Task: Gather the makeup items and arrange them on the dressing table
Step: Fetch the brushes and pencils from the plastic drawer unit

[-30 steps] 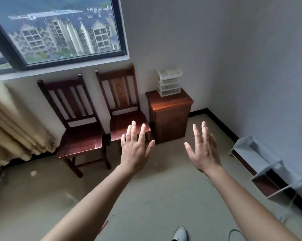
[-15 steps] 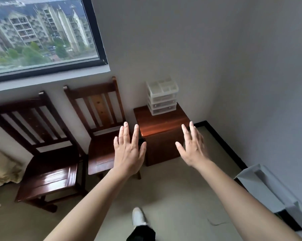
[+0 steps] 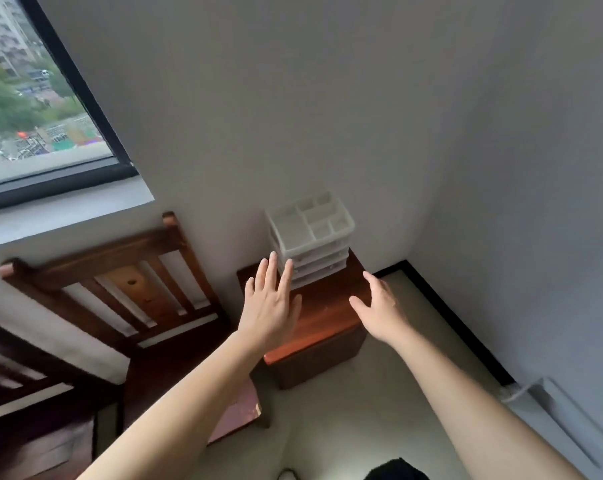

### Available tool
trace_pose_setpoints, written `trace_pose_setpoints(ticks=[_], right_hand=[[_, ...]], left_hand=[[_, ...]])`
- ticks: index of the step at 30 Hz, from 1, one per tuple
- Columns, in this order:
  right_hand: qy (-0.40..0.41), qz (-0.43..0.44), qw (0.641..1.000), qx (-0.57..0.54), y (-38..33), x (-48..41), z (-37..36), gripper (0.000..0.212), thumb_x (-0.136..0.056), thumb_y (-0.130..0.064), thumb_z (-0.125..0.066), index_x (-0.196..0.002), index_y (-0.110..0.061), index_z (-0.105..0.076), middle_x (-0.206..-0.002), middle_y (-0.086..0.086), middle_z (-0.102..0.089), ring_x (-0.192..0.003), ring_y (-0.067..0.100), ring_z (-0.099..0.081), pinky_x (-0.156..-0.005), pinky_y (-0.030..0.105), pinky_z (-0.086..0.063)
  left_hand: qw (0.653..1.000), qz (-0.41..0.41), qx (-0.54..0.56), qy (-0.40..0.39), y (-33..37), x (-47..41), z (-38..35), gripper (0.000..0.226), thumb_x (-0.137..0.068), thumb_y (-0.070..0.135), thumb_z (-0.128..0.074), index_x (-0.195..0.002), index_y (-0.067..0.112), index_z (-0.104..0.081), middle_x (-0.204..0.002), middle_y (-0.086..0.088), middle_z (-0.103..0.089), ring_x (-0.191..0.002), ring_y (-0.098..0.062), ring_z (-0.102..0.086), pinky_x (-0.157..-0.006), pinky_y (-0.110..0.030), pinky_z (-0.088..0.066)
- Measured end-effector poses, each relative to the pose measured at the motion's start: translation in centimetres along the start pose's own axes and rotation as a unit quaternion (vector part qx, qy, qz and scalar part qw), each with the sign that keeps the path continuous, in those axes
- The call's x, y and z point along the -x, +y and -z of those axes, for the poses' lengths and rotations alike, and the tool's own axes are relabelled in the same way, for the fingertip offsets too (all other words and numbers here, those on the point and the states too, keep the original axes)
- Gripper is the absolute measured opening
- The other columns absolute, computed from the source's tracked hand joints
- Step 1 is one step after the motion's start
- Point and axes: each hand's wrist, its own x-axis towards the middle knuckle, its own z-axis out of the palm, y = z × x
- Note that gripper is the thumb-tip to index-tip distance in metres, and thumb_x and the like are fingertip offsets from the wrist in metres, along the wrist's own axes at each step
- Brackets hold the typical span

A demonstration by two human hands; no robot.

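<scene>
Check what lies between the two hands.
In the head view, only the bare top of the reddish-brown wooden cabinet shows between the left hand and right hand; the white plastic drawer organiser stands farther back.

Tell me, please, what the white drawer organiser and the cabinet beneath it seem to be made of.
The drawer organiser looks like matte whitish plastic, with thin moulded dividers. The cabinet appears to be reddish-brown varnished wood; its top reflects light glossily.

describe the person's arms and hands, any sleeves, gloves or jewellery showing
The left arm and right arm are bare to the frame edge, with no sleeves in view. The left hand and right hand wear no gloves; no ring, watch or bracelet shows.
</scene>
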Motion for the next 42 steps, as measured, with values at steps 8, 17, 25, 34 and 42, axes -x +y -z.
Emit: trace_pose_setpoints(ticks=[8, 17, 25, 34, 42], right_hand=[[-0.130, -0.167, 0.921, -0.327, 1.2, -15.3, -3.1, 0.053, -0.095, -0.001, -0.043, -0.146, -0.016, -0.043, -0.138, 0.003, -0.054, -0.116, 0.020, -0.059, -0.094, 0.040, -0.055], [-0.247, -0.312, 0.793, -0.462, 1.1, -25.7, -6.0, 0.061, -0.085, 0.012, -0.038, -0.136, -0.019, -0.050, -0.130, 0.006, -0.057, -0.111, 0.022, -0.061, -0.076, 0.033, -0.053], [-0.250, -0.371, 0.743, -0.498, 0.3, -28.0, -7.5, 0.039, -0.082, 0.015, -0.038, -0.095, -0.014, -0.060, -0.104, 0.006, -0.061, -0.100, 0.023, -0.061, -0.089, 0.041, -0.051], [-0.230, -0.346, 0.759, -0.501, 0.3, -24.6, -7.8, 0.054, -0.085, 0.009, -0.041, -0.129, -0.021, -0.051, -0.116, 0.008, -0.060, -0.107, 0.025, -0.061, -0.088, 0.042, -0.052], [-0.090, -0.376, 0.634, -0.670, -1.4, -26.3, -8.0, 0.034, -0.084, -0.030, -0.052, -0.110, -0.010, -0.059, -0.109, 0.009, -0.057, -0.104, 0.027, -0.056, -0.101, 0.042, -0.043]], left_hand=[[0.996, 0.039, -0.019, -0.073, -0.8, -11.8, -5.3, 0.075, -0.089, 0.026, -0.046, -0.155, 0.014, -0.012, -0.163, -0.011, 0.000, -0.150, -0.032, -0.002, -0.114, -0.052, -0.025], [0.969, 0.139, -0.050, -0.200, -1.5, -17.7, -8.7, 0.075, -0.088, 0.013, -0.045, -0.155, 0.018, -0.011, -0.163, 0.000, 0.010, -0.150, -0.022, 0.012, -0.119, -0.051, -0.013], [0.961, 0.163, -0.031, -0.221, -2.0, -17.3, -9.6, 0.085, -0.083, 0.003, -0.042, -0.156, 0.024, -0.003, -0.160, 0.009, 0.022, -0.149, -0.019, 0.014, -0.120, -0.049, -0.013], [0.966, 0.140, -0.019, -0.215, -2.4, -17.0, -9.4, 0.088, -0.083, 0.007, -0.049, -0.155, 0.022, -0.001, -0.161, 0.005, 0.020, -0.150, -0.025, 0.003, -0.117, -0.049, -0.018], [0.964, 0.119, -0.040, -0.233, -3.0, -17.0, -9.3, 0.090, -0.085, 0.011, -0.053, -0.155, 0.021, 0.002, -0.160, 0.006, 0.023, -0.150, -0.024, 0.005, -0.118, -0.051, -0.017]])
